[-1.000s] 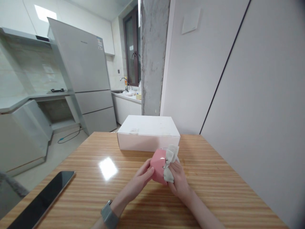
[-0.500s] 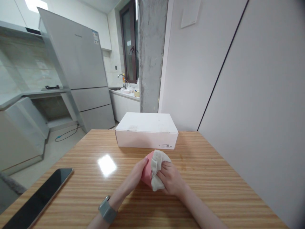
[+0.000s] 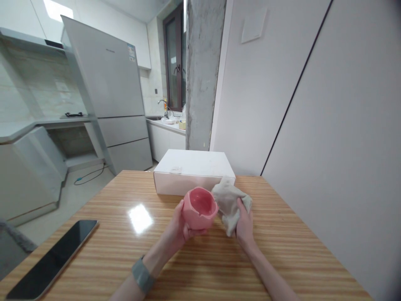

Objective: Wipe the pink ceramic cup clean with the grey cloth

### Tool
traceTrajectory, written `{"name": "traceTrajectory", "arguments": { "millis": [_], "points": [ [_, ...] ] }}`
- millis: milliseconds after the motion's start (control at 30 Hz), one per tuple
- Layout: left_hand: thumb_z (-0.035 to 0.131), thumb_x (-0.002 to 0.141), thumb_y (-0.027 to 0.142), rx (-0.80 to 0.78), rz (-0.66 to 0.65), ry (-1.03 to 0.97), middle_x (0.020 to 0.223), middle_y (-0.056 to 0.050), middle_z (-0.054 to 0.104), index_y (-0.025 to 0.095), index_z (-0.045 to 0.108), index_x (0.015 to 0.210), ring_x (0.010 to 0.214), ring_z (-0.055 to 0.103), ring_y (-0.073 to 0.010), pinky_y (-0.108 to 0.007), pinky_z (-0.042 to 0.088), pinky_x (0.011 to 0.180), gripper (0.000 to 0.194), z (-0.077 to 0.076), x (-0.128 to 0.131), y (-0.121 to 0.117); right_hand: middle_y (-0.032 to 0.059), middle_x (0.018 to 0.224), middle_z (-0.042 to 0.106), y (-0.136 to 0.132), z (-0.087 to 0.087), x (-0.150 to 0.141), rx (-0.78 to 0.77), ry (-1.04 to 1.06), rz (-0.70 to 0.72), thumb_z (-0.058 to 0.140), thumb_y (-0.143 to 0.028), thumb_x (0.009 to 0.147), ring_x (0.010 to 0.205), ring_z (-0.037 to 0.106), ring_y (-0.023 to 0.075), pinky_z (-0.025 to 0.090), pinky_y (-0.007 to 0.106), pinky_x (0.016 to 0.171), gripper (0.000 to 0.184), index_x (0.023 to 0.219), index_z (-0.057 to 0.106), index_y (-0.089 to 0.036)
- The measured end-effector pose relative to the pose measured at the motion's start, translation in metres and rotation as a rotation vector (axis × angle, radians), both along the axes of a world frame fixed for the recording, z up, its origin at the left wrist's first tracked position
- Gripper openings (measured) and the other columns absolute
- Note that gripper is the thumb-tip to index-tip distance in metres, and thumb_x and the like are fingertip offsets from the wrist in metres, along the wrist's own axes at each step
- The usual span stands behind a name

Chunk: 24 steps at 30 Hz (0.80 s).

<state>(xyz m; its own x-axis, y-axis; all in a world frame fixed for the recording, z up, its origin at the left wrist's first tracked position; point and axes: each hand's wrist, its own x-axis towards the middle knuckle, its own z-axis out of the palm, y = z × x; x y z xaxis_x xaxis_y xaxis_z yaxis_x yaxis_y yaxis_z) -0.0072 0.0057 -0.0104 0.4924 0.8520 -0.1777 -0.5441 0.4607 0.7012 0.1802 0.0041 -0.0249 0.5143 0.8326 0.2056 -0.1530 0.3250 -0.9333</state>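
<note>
A pink faceted ashtray (image 3: 196,219) with small notches in its rim is held up above the table, its open top tilted toward me. My left hand (image 3: 178,230) is closed around its left side and underside, with a grey watch band on the wrist. To the right, my right hand (image 3: 244,225) grips a pale grey cloth (image 3: 228,202), which hangs loosely from the fingers. The cloth is beside the ashtray, close to its right edge; whether they touch I cannot tell.
A white box (image 3: 194,162) lies behind my hands on the striped wooden table (image 3: 282,251). At the left edge rests a dark phone (image 3: 54,259). Beyond the table stand a grey fridge (image 3: 109,83), a kitchen counter with a sink, and a white wall on the right.
My right hand has drawn the cloth off the ashtray and moved right. My left hand has turned the ashtray, so its hollow inside now shows. The camera view has shifted slightly.
</note>
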Motion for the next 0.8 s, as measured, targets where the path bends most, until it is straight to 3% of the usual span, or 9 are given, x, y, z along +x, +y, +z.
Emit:
{"name": "traceTrajectory", "arguments": {
  "millis": [67, 167, 267, 367, 500, 633, 733, 800],
  "points": [
    [0.038, 0.09, 0.054, 0.013, -0.024, -0.056, 0.118, -0.015, 0.063, 0.015, 0.039, 0.135, 0.088, 0.067, -0.0252, -0.034, 0.057, 0.066, 0.06, 0.005, -0.001, -0.002, 0.0016, 0.093, 0.072, 0.004, 0.002, -0.001, -0.105, 0.191, 0.071, 0.06, -0.05, 0.077, 0.097, 0.064, 0.0252, 0.048, 0.039, 0.089, 0.036, 0.099, 0.066, -0.021],
    [0.04, 0.09, 0.05, 0.035, -0.044, -0.104, 0.117, -0.015, 0.063, 0.014, 0.041, 0.133, 0.091, 0.066, -0.0265, -0.036, 0.057, 0.068, 0.056, 0.004, 0.001, -0.007, 0.0043, 0.095, 0.073, 0.002, 0.009, -0.011, -0.206, 0.448, 0.411, 0.063, -0.05, 0.075, 0.099, 0.065, 0.0261, 0.048, 0.04, 0.09, 0.04, 0.1, 0.067, -0.019],
    [0.046, 0.087, 0.05, 0.02, -0.069, -0.089, 0.115, -0.017, 0.063, 0.011, 0.044, 0.13, 0.098, 0.063, -0.0296, -0.038, 0.055, 0.071, 0.057, -0.005, 0.005, -0.008, 0.0047, 0.1, 0.072, -0.002, 0.009, -0.026, -0.19, 0.497, 0.623, 0.064, -0.051, 0.075, 0.107, 0.061, 0.0266, 0.044, 0.041, 0.096, 0.041, 0.102, 0.068, -0.02],
    [0.058, 0.08, 0.049, 0.057, 0.001, -0.034, 0.117, -0.018, 0.062, 0.014, 0.041, 0.131, 0.101, 0.062, -0.0322, -0.04, 0.055, 0.073, 0.064, -0.013, 0.008, -0.005, 0.0035, 0.107, 0.07, -0.002, 0.001, -0.034, -0.125, 0.426, 0.602, 0.065, -0.054, 0.074, 0.114, 0.057, 0.0261, 0.038, 0.042, 0.102, 0.043, 0.103, 0.068, -0.022],
    [0.074, 0.067, 0.039, 0.234, 0.26, 0.061, 0.128, -0.015, 0.053, 0.026, 0.031, 0.135, 0.107, 0.058, -0.032, -0.039, 0.054, 0.076, 0.081, -0.014, 0.01, 0.0, 0.0016, 0.119, 0.064, -0.003, -0.022, -0.039, -0.068, 0.302, 0.436, 0.067, -0.054, 0.073, 0.124, 0.048, 0.022, 0.031, 0.038, 0.108, 0.043, 0.106, 0.067, -0.027],
    [0.079, 0.059, 0.029, 0.41, 0.475, 0.26, 0.131, -0.012, 0.049, 0.028, 0.029, 0.133, 0.111, 0.056, -0.029, -0.037, 0.051, 0.086, 0.089, -0.007, 0.013, -0.002, 0.001, 0.128, 0.059, -0.009, -0.04, -0.046, -0.119, 0.301, 0.42, 0.068, -0.053, 0.073, 0.129, 0.042, 0.0221, 0.026, 0.04, 0.111, 0.045, 0.109, 0.066, -0.027],
    [0.079, 0.059, 0.025, 0.463, 0.475, 0.32, 0.138, -0.01, 0.043, 0.034, 0.019, 0.138, 0.116, 0.054, -0.0272, -0.036, 0.048, 0.093, 0.099, -0.005, 0.015, -0.004, 0.0012, 0.13, 0.057, -0.011, -0.04, -0.049, -0.106, 0.297, 0.429, 0.067, -0.051, 0.074, 0.131, 0.039, 0.023, 0.025, 0.043, 0.112, 0.046, 0.112, 0.064, -0.025],
    [0.076, 0.064, 0.033, 0.449, 0.426, 0.28, 0.144, -0.01, 0.036, 0.034, 0.013, 0.141, 0.122, 0.049, -0.0269, -0.036, 0.044, 0.097, 0.099, -0.006, 0.016, -0.004, 0.0008, 0.13, 0.056, -0.01, -0.034, -0.049, -0.08, 0.276, 0.435, 0.065, -0.05, 0.077, 0.131, 0.039, 0.0218, 0.024, 0.042, 0.112, 0.044, 0.113, 0.064, -0.025]
  ]
}}
